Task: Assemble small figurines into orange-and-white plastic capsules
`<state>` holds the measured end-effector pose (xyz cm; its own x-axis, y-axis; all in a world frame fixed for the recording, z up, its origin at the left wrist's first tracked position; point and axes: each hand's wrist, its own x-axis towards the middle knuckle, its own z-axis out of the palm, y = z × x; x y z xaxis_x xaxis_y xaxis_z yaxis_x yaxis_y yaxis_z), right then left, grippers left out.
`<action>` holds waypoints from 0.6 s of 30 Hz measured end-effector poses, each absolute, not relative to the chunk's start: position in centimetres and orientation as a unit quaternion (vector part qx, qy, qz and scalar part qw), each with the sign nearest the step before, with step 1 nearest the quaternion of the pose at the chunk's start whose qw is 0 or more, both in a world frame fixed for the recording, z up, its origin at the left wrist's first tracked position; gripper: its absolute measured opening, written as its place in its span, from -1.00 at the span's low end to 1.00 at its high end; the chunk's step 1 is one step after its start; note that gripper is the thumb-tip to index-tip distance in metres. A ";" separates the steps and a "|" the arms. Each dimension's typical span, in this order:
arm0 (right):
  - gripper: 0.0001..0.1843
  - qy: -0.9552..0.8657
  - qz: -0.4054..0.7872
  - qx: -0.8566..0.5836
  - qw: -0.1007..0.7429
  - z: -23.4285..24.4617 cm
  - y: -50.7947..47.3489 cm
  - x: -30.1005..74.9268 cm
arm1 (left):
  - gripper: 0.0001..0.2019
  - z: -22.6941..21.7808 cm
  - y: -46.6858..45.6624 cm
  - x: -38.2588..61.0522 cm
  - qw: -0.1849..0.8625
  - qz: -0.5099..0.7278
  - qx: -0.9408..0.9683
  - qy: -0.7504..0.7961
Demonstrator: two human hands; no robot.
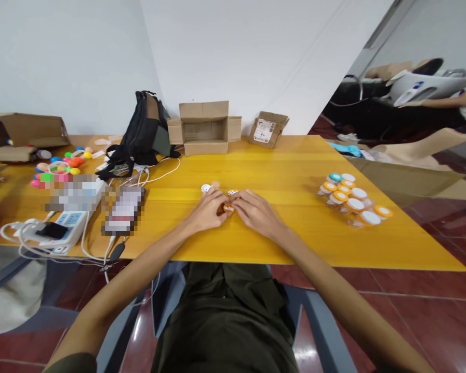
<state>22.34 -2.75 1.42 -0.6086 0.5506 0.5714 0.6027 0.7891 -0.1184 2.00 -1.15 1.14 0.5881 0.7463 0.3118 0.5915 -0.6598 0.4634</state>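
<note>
My left hand [207,211] and my right hand [256,211] meet over the middle of the yellow table [279,233], fingers pinched together on a small orange pot [229,208]. Just beyond my fingers lie a white lid [205,188], a small tan piece [215,184] and a perforated white disc [232,192]. To the right sits a clear pack of several small pots [352,199] with orange, teal and white lids.
An open cardboard box [204,128] and a smaller parcel [267,129] stand at the back edge beside a black backpack [143,133]. A phone, a power strip [64,228] with cables and coloured plastic toys [62,167] lie at the left. Another person reclines at the far right.
</note>
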 end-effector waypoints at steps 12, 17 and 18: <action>-0.71 -0.899 -0.028 -0.315 0.304 1.2 -2.8 21.8 | -0.96 1.0 -1.0 2.1 0.159 0.249 0.877 0.380; -0.71 -0.900 -0.037 -0.314 0.301 1.1 -2.7 21.8 | -0.95 0.9 -1.0 2.1 0.163 0.248 0.876 0.380; -0.71 -0.900 -0.041 -0.314 0.300 1.0 -2.7 21.8 | -0.95 0.9 -1.0 2.1 0.163 0.249 0.876 0.380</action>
